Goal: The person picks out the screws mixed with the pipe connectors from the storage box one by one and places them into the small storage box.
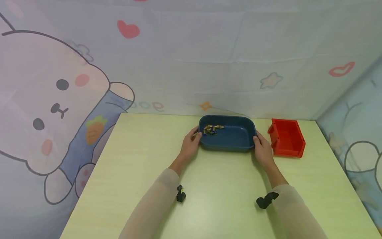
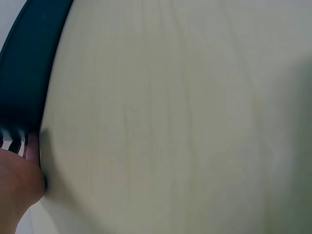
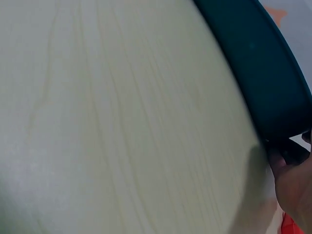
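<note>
Blue plastic tray (image 1: 235, 136) sat just right of the frame's centre on the pale table (image 1: 143, 159), with the left hand (image 1: 189, 146) and right hand (image 1: 262, 149) each curled around one end of its rim. Small brass-coloured parts (image 1: 212, 128) lay bunched in its upper-left corner. Judging by the red bin (image 1: 287, 137) just to the right, whose visible interior looked bare, none had been moved over yet.

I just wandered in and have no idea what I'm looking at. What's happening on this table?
A person has both hands on a dark blue tray at the far side of a pale wooden table. The left hand holds its left end, the right hand its right end. A small heap of brass-coloured bits lies in the tray's far left corner. A red bin sits just right of the tray, apart from it.
</note>
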Action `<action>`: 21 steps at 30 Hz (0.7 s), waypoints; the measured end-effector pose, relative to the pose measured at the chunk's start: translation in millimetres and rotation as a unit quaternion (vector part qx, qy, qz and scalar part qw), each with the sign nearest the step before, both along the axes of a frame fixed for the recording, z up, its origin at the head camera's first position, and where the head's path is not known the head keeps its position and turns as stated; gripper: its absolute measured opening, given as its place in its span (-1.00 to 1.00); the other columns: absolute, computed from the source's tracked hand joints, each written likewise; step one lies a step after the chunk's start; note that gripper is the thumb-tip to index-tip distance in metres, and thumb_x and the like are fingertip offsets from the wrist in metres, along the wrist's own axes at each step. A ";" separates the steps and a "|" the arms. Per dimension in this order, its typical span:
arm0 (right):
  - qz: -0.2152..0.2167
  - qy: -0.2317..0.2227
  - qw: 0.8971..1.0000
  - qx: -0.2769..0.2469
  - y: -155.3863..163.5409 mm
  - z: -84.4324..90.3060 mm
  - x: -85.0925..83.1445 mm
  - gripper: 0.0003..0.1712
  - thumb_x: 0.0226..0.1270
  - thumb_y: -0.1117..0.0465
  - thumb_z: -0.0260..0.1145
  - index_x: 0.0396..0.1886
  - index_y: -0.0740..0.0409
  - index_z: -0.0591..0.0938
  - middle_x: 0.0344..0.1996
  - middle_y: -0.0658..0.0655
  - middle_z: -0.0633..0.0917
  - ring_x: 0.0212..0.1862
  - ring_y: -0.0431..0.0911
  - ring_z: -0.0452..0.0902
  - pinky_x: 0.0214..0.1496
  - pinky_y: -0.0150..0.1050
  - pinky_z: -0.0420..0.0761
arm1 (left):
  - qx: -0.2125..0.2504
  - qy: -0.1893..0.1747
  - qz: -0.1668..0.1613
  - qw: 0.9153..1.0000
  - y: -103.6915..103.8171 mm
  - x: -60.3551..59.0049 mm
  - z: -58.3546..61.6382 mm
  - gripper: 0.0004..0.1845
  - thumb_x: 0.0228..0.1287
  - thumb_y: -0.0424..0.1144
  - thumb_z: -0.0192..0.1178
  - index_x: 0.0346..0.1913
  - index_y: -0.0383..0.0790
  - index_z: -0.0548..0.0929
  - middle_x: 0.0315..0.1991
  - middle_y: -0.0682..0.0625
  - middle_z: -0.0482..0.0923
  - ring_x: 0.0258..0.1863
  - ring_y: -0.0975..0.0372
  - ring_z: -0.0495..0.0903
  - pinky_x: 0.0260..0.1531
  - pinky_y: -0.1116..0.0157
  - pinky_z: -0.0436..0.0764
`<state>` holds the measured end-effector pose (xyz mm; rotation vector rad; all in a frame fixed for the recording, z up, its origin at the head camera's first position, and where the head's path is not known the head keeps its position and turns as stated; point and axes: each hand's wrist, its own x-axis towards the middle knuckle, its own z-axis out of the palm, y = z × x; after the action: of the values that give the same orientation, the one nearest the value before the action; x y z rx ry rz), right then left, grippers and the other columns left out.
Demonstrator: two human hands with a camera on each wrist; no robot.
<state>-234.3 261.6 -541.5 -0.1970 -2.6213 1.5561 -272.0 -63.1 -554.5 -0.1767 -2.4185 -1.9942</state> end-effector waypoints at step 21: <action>-0.009 0.051 0.999 0.009 -4.3 29.1 -14.8 -0.36 0.71 0.14 0.13 0.64 0.23 0.27 0.53 0.39 0.40 0.54 0.31 0.28 0.53 0.25 0.36 | -0.035 0.001 0.004 0.999 0.0 6.2 3.7 -0.45 0.73 0.03 0.02 0.61 -0.05 0.39 0.55 -0.05 0.40 0.43 0.04 0.52 0.40 0.09 0.52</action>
<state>-249.2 257.3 -512.4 -0.1367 -2.5476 1.4936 -265.8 -63.1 -550.8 -0.1693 -2.4855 -1.9068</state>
